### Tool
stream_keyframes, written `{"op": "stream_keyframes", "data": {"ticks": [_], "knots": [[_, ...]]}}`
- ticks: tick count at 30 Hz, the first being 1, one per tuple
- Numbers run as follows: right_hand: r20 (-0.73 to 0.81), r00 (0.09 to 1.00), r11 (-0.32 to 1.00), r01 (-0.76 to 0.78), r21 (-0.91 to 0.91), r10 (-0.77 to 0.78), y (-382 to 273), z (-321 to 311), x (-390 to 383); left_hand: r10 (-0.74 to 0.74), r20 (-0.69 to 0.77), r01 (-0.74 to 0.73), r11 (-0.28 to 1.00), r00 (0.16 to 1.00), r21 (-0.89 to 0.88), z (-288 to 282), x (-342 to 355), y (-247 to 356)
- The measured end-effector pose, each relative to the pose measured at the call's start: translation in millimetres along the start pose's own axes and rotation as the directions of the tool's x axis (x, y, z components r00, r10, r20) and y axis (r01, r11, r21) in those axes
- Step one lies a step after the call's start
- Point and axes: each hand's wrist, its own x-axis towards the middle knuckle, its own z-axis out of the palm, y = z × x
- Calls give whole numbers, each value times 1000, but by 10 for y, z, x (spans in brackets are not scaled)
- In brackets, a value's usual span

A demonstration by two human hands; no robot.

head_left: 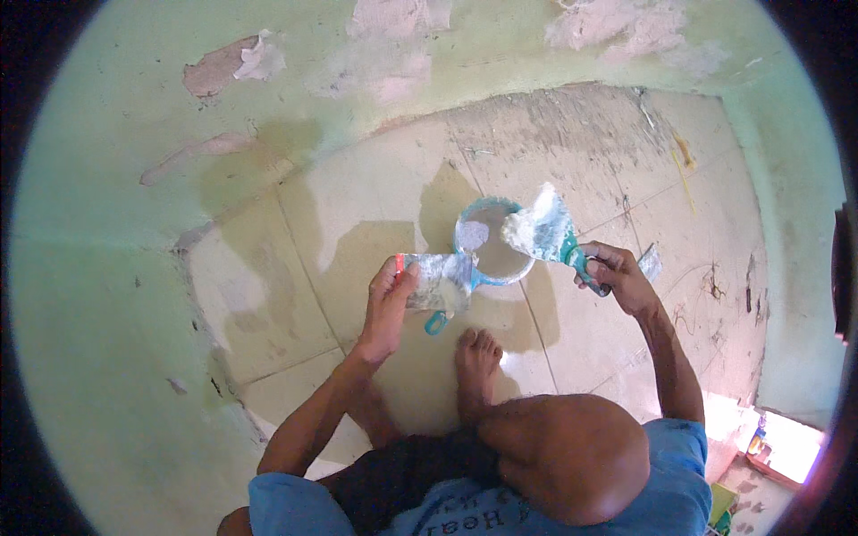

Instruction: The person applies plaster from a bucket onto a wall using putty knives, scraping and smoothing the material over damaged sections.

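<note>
"Which step is this?"

"On the tiled floor (590, 357) stands a blue-rimmed bucket (459, 228); above it, I judge, I am working a scraper (568, 246) against a flat blade (438, 284) to load and dress white paste (540, 219). The next move calls for keeping the scraper level while the flat blade's edge comes to meet it, over the bucket's mouth."

"And the bucket's contents?"

"A pale interior, with a whitish lump (474, 235) at the left inner side (depth I cannot tell)."

"How are the tools held?"

"My right grip (618, 277) is closed about the scraper's turquoise handle, its heaped blade overlapping the right rim in view. My left grip (391, 290) pinches the flat blade's red-edged end, thumb uppermost, near the bucket's left side."
</note>
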Motion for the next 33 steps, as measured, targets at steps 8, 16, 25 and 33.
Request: {"op": "stream_keyframes", "data": {"ticks": [8, 16, 25, 33], "knots": [[-215, 757, 758, 501, -416, -618, -214, 527, -59, -162, 31, 155, 840, 986, -520, 647, 146, 503], [-135, 401, 360, 561, -745, -906, -181, 448, 221, 194, -81, -210, 855, 978, -475, 867, 98, 796], [-574, 609, 827, 500, -258, -547, -140, 508, 257, 260, -201, -311, 906, 944, -286, 1069, 125, 935], [-386, 685, 766, 414, -491, -618, 249, 181, 711, 294, -140, -324, 883, 946, -340, 1094, 266, 1080]]}}
